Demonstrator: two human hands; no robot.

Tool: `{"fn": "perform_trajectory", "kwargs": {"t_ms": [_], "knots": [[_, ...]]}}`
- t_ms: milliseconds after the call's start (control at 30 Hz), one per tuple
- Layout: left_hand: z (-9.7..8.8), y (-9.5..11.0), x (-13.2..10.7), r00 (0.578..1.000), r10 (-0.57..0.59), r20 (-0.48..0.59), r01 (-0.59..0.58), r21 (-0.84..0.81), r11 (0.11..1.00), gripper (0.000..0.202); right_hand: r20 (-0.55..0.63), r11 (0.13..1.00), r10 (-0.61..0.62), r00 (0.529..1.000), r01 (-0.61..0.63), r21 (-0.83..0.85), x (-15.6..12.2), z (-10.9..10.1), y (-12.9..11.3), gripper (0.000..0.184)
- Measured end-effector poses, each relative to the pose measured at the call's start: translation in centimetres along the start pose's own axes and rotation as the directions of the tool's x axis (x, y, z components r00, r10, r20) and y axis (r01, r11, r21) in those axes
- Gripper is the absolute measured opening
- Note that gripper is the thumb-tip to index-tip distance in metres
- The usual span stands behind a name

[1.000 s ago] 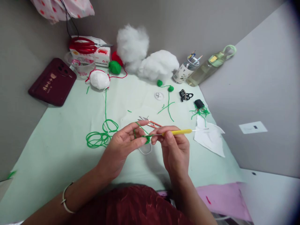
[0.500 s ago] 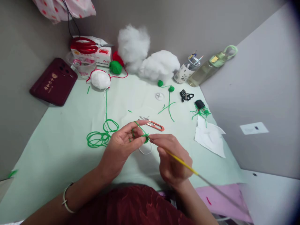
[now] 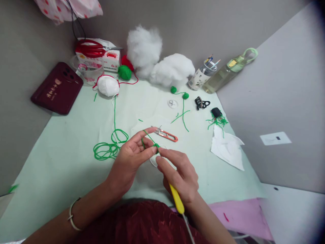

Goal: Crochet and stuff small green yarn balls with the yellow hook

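Between thumb and fingers, my left hand [image 3: 134, 149] pinches a small green crochet piece [image 3: 156, 147], with green yarn stretched over its raised index finger. A yellow-handled crochet hook [image 3: 177, 198] lies in my right hand [image 3: 179, 173], its tip at the crochet piece and its metal rear end pointing down toward my lap. A loop of white yarn [image 3: 152, 162] hangs behind the fingers. Loose coils of green yarn [image 3: 105, 151] rest left of my left hand. Just beyond the fingertips are orange thread snips [image 3: 166, 135].
At the back stand white stuffing [image 3: 174, 69], a tissue box [image 3: 109, 59] with red scissors [image 3: 91, 48], yarn balls [image 3: 108, 85], a pen cup [image 3: 200, 78] and a bottle [image 3: 223, 76]. A maroon case [image 3: 58, 88] leans left; white paper [image 3: 225, 147] and a hair clip [image 3: 201, 103] lie right.
My right hand has turned, swinging the hook's handle from pointing right to pointing down toward my lap. The crochet piece has shifted slightly up and left in my left hand.
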State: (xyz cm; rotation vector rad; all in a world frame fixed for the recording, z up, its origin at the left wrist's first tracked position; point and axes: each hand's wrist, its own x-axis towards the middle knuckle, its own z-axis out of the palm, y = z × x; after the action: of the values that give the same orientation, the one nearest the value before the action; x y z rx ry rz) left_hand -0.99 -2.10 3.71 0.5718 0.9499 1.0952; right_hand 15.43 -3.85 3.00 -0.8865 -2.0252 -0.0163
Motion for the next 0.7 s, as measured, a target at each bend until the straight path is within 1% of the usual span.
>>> {"fn": "perform_trajectory", "kwargs": {"t_ms": [33,100,200,267,333,467,600,633,700], "knots": [[-0.01,0.06,0.02,0.999,-0.030,0.011,0.030,-0.034,0.999,0.048,0.011,1.000,0.015,1.000,-0.015,0.013,-0.12,0.02,-0.03,0.035],[-0.07,0.19,0.05,0.998,-0.061,0.021,0.063,-0.055,0.997,0.049,0.024,0.991,0.084,0.996,-0.086,0.101,-0.09,0.01,0.05,0.040],[-0.19,0.26,0.08,1.000,-0.005,0.002,0.005,-0.001,1.000,0.050,-0.001,0.932,0.214,0.977,-0.204,0.300,0.38,0.01,0.35,0.036],[-0.24,0.22,0.10,0.999,0.042,-0.002,-0.042,0.039,0.998,0.050,-0.014,0.896,0.263,0.965,-0.239,0.375,0.63,0.12,0.48,0.033],[-0.27,0.15,0.09,0.998,0.065,-0.001,-0.065,0.062,0.996,0.048,-0.030,0.899,0.269,0.963,-0.239,0.368,0.66,0.33,0.50,0.033],[-0.30,0.04,0.00,0.998,0.069,-0.002,-0.069,0.068,0.995,0.046,-0.074,0.940,0.195,0.978,-0.165,0.298,0.58,0.64,0.45,0.033],[-0.10,0.06,-0.09,0.997,0.079,-0.017,-0.077,0.069,0.995,0.046,-0.042,0.931,0.201,0.979,-0.177,0.320,0.52,0.51,0.48,0.034],[0.00,0.07,-0.11,0.997,0.076,-0.021,-0.074,0.067,0.995,0.046,-0.030,0.937,0.204,0.978,-0.187,0.295,0.39,0.48,0.45,0.036],[0.18,0.09,-0.15,0.999,0.049,-0.019,-0.048,0.038,0.998,0.051,-0.015,0.962,0.204,0.979,-0.197,0.187,-0.05,0.49,0.33,0.044]]}}
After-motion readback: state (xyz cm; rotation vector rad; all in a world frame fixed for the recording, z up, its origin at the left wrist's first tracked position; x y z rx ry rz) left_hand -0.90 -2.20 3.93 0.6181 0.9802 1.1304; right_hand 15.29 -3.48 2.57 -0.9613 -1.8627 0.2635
